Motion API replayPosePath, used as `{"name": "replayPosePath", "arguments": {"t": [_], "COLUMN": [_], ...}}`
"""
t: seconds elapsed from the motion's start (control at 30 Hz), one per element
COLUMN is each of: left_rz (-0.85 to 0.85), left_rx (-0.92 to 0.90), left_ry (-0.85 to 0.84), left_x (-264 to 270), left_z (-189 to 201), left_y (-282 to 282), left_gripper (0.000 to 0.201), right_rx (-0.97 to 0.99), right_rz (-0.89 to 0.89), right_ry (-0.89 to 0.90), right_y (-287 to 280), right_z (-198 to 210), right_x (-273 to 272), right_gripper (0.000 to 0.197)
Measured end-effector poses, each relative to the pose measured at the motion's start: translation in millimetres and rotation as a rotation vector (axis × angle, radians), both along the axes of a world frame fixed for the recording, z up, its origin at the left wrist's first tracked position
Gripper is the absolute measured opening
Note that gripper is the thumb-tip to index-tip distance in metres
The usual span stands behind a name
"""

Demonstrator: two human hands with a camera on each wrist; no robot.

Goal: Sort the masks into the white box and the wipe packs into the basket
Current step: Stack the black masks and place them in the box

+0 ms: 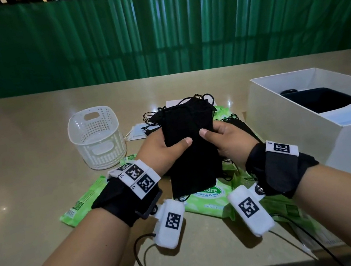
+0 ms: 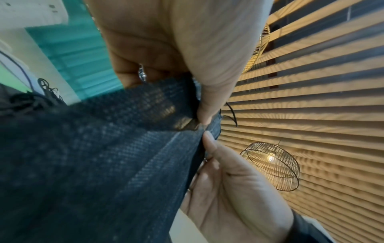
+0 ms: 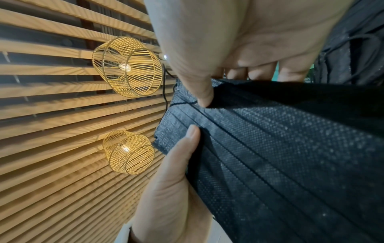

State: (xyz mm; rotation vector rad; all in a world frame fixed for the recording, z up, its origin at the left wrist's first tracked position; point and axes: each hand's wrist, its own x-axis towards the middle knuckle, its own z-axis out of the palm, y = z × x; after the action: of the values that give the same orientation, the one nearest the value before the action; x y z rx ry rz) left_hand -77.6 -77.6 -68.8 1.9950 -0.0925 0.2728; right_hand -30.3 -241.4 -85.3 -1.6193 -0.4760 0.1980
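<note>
I hold a stack of black masks (image 1: 188,154) above the table with both hands. My left hand (image 1: 179,145) grips its left edge, thumb on the front. My right hand (image 1: 210,134) grips the right edge the same way. The wrist views show the masks (image 2: 104,156) (image 3: 290,148) pinched under each thumb. The white basket (image 1: 97,137) stands to the left with nothing visible in it. At the right, the white box (image 1: 280,101) holds black and light blue masks. Green wipe packs (image 1: 206,199) (image 1: 81,202) lie under and around my hands.
Light blue masks (image 1: 136,132) lie just right of the basket. More black masks (image 1: 239,125) lie behind my right hand. Another wipe pack (image 1: 287,209) sits near the table's front edge. A green curtain (image 1: 152,27) hangs behind the table. Cables trail from my wrists.
</note>
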Motion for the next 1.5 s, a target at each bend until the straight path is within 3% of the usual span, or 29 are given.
{"name": "replayPosePath", "arguments": {"t": [0.33,0.43,0.5,0.57,0.67,0.77,0.87,0.97,1.03,1.23,1.37,1.5], "left_rz": [-0.005,-0.001,0.039,0.068,0.049,0.012,-0.051,-0.115,-0.151,-0.217,-0.215,-0.136], "left_rx": [-0.22,-0.338,-0.392,-0.448,-0.504,-0.461,-0.406,-0.383,-0.374,-0.309,-0.328,-0.443], "left_ry": [-0.014,-0.018,-0.018,-0.003,0.042,0.05,0.058,0.065,0.054,0.018,0.02,-0.014], "left_x": [4.8,6.4,8.6,10.1,9.1,7.5,5.6,2.6,1.4,3.0,3.1,4.5], "left_z": [4.1,5.3,6.6,8.7,9.7,3.7,-0.5,0.7,1.4,6.5,11.9,17.2], "left_y": [-8.4,-5.7,-2.1,0.3,0.9,1.9,3.3,3.1,3.8,8.7,8.5,2.0], "left_gripper": [0.026,0.034,0.04,0.045,0.028,0.032,0.028,0.025,0.036,0.066,0.051,0.019], "right_rx": [0.068,0.023,-0.027,-0.036,-0.05,-0.149,-0.154,-0.122,-0.135,-0.179,-0.188,-0.06], "right_rz": [0.035,0.02,-0.03,-0.113,-0.225,-0.184,-0.143,-0.148,-0.163,-0.159,-0.147,-0.054], "right_ry": [0.024,0.018,-0.036,-0.093,-0.256,-0.335,-0.274,-0.251,-0.271,-0.349,-0.404,-0.26], "right_y": [8.1,5.8,3.5,1.1,-2.6,-3.7,-3.1,-2.5,-1.9,-6.3,-6.5,1.2], "right_z": [-2.0,-5.0,-5.2,-4.9,-0.7,6.8,7.5,5.7,7.2,18.5,24.4,24.0], "right_x": [-2.8,-3.4,-3.5,-1.6,0.6,-0.5,0.2,0.5,0.2,0.8,1.4,-2.7], "right_gripper": [0.025,0.014,0.009,0.016,0.025,0.021,0.013,0.031,0.039,0.006,0.018,0.019]}}
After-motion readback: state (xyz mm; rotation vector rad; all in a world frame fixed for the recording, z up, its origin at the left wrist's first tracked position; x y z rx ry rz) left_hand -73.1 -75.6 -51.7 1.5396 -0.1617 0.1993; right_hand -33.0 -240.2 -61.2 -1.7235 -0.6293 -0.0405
